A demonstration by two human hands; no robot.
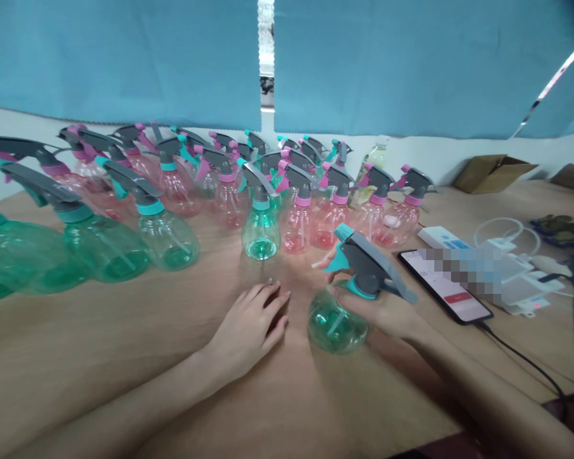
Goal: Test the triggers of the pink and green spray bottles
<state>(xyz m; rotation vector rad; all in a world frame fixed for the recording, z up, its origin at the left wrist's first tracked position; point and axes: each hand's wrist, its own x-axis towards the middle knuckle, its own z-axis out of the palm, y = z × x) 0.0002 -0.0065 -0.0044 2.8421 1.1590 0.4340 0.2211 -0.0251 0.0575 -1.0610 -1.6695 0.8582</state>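
My right hand [370, 309] is wrapped round the neck of a green spray bottle [337, 328] with a grey and teal trigger head. The bottle leans a little, low over the table or touching it; I cannot tell which. To its left, my left hand [251, 322] rests on the wooden tabletop with fingers loosely bent and apart, holding nothing. Just beyond the hands stands another green spray bottle [261, 233], beside a pink spray bottle [296, 223]. Further green spray bottles [167, 239] stand at the left.
Several more pink and green spray bottles crowd the table's back. On the right lie a phone [447, 287] with a cable, a white power strip [521, 280] and a cardboard box [492, 173]. A blue curtain [411, 70] hangs behind the table [182, 325].
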